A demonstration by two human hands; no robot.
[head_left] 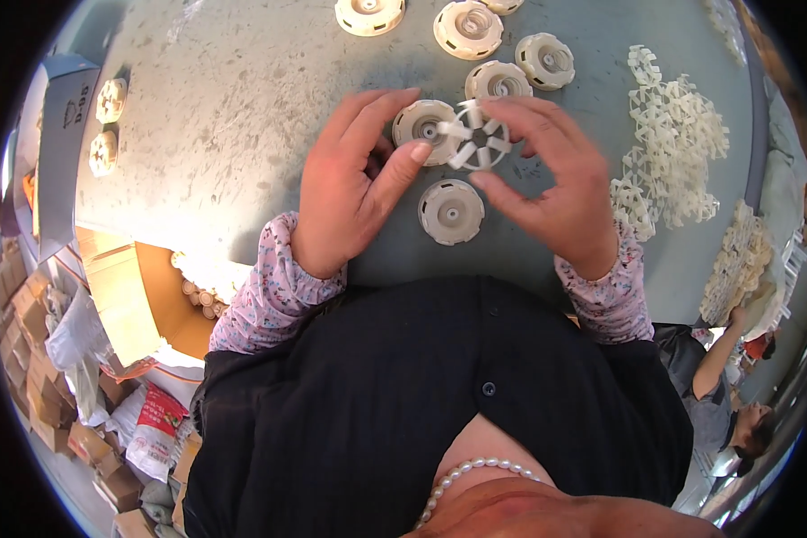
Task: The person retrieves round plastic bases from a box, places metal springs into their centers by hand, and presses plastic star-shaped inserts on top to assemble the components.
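My left hand [354, 170] is closed round the left edge of a cream round plastic disc [410, 125] with a recessed centre; the thumb rests on its lower rim. Between the fingers and thumb of my right hand [556, 166] is a white spoked plastic ring [463, 156], tilted and slightly blurred. The ring overlaps the disc's right side; whether they touch I cannot tell. Just below, nearer my body, another cream disc [438, 220] lies flat on the grey table [242, 117]. Behind my right fingers sits a further disc with a coiled spring [498, 79].
Several more discs with springs [466, 29] lie at the far side. Loose white plastic pieces [681, 134] are heaped on the right. Two small round parts [110, 100] are at far left, above an open cardboard box [121, 287] of parts. Another person's arm [713, 363] shows at right.
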